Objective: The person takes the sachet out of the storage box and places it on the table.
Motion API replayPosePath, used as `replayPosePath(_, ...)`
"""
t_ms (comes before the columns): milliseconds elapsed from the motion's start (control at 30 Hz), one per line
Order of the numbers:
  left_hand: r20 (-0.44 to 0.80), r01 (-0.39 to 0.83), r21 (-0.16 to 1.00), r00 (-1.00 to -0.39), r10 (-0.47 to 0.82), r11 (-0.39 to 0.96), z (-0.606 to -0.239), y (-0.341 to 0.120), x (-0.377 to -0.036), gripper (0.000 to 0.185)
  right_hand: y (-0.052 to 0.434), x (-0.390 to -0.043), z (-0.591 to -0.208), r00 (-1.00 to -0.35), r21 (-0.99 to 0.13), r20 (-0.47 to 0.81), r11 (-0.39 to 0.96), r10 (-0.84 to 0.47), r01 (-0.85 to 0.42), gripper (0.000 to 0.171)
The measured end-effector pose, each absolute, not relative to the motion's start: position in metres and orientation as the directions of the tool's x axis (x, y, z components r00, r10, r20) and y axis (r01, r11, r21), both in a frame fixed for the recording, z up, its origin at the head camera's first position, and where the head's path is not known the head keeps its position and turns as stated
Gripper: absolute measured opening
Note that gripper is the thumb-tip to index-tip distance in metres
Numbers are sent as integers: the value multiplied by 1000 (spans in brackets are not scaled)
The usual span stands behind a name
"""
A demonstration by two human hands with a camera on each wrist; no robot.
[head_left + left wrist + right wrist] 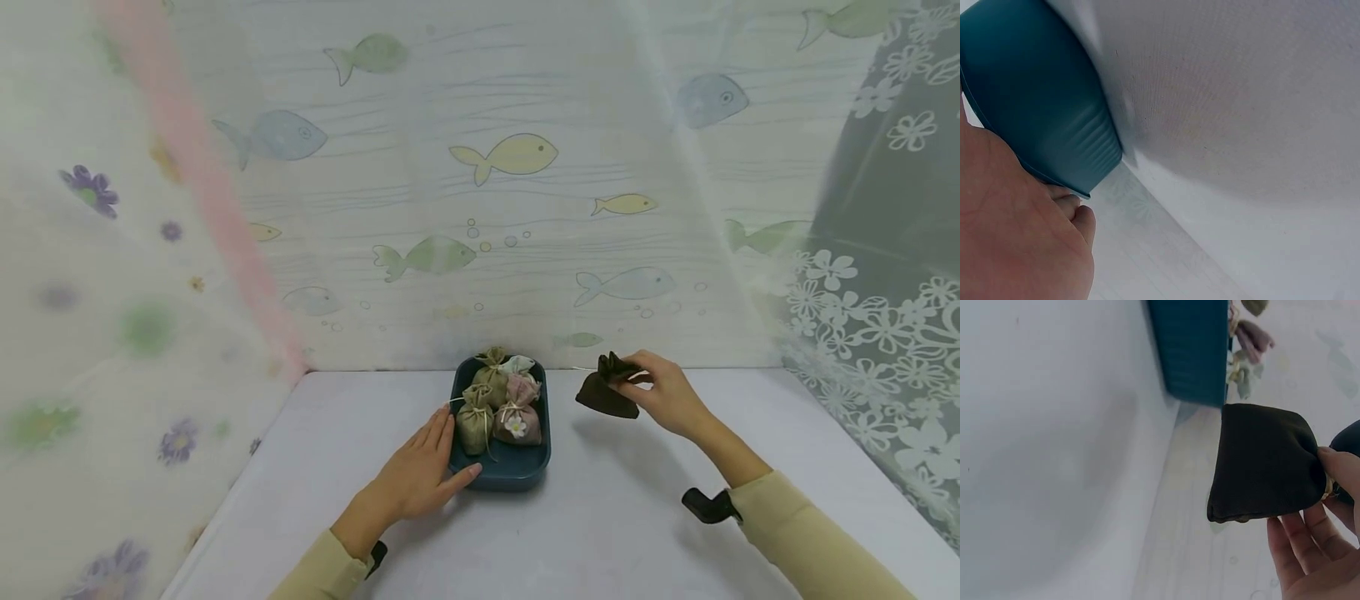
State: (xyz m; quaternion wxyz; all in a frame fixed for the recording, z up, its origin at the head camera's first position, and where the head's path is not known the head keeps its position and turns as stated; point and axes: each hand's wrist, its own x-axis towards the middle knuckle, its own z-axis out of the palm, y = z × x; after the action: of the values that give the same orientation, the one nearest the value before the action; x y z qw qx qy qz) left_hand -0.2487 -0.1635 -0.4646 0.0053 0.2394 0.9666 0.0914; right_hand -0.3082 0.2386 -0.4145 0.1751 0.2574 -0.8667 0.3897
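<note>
Placed on the white table: one blue tray, open at the top. Inside the tray, four small cloth pouches in count: one green pouch at near left, one olive pouch at far left, one mauve pouch at near right, with one white flower on its front, and one pale pouch at far right, partly hidden behind the mauve one.

To the right of the tray, in the air above the table and apart from the tray: one dark pouch, fifth in count. Clamped on its gathered neck, between thumb and fingers: the right hand. Near this neck, toward the tray, one thin pale string.

At the left side of the tray, touching its rim: the left hand, with fingers rather straight and close together, thumb spread apart toward the near side, laid against the tray and not clamped.

Nearer than the tray, on the two wrists, two black devices, one to its left and one to its right; also two beige sleeves. Beyond the tray, one hanging curtain with printed fishes.
</note>
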Motion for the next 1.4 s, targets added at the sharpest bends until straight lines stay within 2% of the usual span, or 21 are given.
replayPosePath(233, 33, 462, 181, -885, 464, 868, -466, -164, -251, 103, 254, -319, -421, -852, -601, 469, 622, -234, -502, 22)
replayPosePath(633, 42, 462, 193, -885, 463, 866, -465, -164, -251, 103, 271, -341, -429, -895, -642, 424, 650, -141, -407, 32)
replayPosePath(1033, 37, 464, 209, -883, 467, 861, -464, -163, -249, 103, 281, -349, -444, -955, -704, 288, 662, -64, -257, 39)
replayPosePath(1400, 38, 464, 194, -884, 466, 864, -468, -164, -251, 104, 285, -354, -459, -969, -706, 244, 676, -46, -210, 41)
